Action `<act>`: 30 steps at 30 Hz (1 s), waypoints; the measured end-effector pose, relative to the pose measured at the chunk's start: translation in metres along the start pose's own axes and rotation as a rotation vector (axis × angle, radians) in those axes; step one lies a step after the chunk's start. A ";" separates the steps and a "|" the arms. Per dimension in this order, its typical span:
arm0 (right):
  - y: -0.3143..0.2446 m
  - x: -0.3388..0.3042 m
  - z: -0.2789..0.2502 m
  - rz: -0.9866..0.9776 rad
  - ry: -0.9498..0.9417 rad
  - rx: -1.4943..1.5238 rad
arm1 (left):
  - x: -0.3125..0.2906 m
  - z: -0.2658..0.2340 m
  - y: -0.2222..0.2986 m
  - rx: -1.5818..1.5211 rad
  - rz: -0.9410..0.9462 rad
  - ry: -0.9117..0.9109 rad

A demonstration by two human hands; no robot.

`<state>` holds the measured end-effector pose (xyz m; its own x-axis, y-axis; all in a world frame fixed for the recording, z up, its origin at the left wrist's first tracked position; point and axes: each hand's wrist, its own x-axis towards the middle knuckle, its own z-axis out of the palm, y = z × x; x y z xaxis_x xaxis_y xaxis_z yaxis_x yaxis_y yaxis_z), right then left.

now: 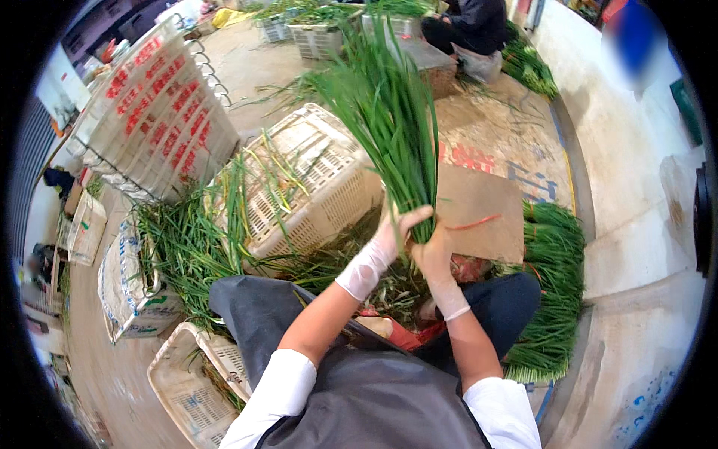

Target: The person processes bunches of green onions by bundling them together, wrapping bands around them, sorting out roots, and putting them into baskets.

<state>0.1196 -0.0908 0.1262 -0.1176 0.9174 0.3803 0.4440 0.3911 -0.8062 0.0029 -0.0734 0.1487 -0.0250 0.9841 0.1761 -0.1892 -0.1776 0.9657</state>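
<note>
In front of me a big bunch of garlic chives [393,127] stands up, its long green leaves fanning toward the far side. My left hand [390,233], in a thin whitish glove, is closed around the bunch's lower end. Close beside it my right hand [434,251], gloved too, grips the same stalks from the right. Just right of the bunch lies a flat brown cardboard sheet [490,191], with a thin red strip [476,223] on it. Loose chives [191,232] are heaped to the left of my knees.
An upturned white plastic crate [321,209] stands ahead-left with leaf scraps on top. Stacked crates [161,112] rise behind it. Another crate [187,404] sits near-left. Bundled chives [555,277] line my right side along the wall [628,135]. A seated person [475,30] is at the far side.
</note>
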 end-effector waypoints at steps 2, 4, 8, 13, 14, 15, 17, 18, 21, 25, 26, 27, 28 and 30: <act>0.001 0.031 -0.004 0.236 0.107 0.312 | 0.024 -0.018 -0.040 -0.124 0.120 0.070; 0.023 0.060 -0.044 0.274 0.313 0.041 | 0.039 0.000 -0.014 -0.527 -0.215 0.078; 0.031 0.115 -0.101 0.317 0.353 -0.436 | 0.025 -0.043 -0.040 -0.402 -0.387 0.135; 0.112 0.070 -0.053 0.759 0.050 -0.630 | -0.022 -0.082 -0.035 -0.344 -0.581 0.098; 0.132 0.052 -0.036 0.800 -0.005 -0.683 | -0.036 -0.094 -0.019 -0.371 -0.543 0.071; 0.135 0.042 -0.019 0.821 -0.036 -0.771 | -0.053 -0.108 0.004 -0.307 -0.515 0.089; 0.133 0.032 0.003 0.784 -0.090 -0.858 | -0.098 -0.136 0.055 -0.197 -0.439 0.175; 0.136 0.034 0.005 0.738 -0.106 -0.857 | -0.124 -0.150 0.077 -0.151 -0.392 0.233; 0.178 0.043 -0.010 0.653 -0.112 -0.998 | -0.203 -0.196 0.113 -0.005 -0.289 0.458; 0.163 0.053 -0.002 0.609 -0.171 -1.196 | -0.359 -0.260 0.120 0.256 -0.267 0.977; 0.136 0.055 0.010 0.554 -0.138 -1.261 | -0.398 -0.270 0.113 0.277 -0.278 1.116; 0.120 0.060 0.026 0.366 -0.047 -1.254 | -0.423 -0.278 0.106 0.246 -0.301 1.182; 0.111 0.067 0.047 0.102 0.018 -1.114 | -0.444 -0.287 0.095 0.214 -0.326 1.235; 0.045 0.064 0.126 -0.084 -0.219 -0.578 | -0.481 -0.297 0.066 0.210 -0.269 1.307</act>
<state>0.0197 -0.0052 0.0573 -0.3256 0.9029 0.2806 0.8270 0.4158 -0.3783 -0.2895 -0.5557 0.0711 -0.9420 0.2560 -0.2169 -0.1865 0.1378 0.9727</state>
